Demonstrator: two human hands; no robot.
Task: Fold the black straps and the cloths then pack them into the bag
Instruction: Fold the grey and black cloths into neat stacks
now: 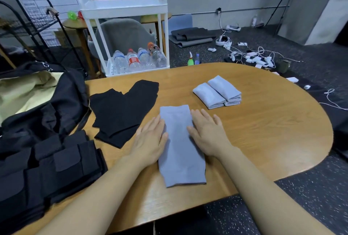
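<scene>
Both hands flat, fingers straight — left hand (150, 140) and right hand (207, 134) press the grey cloth (180, 148) near the desk (263, 131) front edge, grasping nothing. Risk: uneven pressure skews the fold — cloth slides off.

Both hands (150, 140) flat on grey cloth (178, 146)

matt grey cloth (180, 146) on smooth, faintly glossy wood table (263, 131).
</scene>
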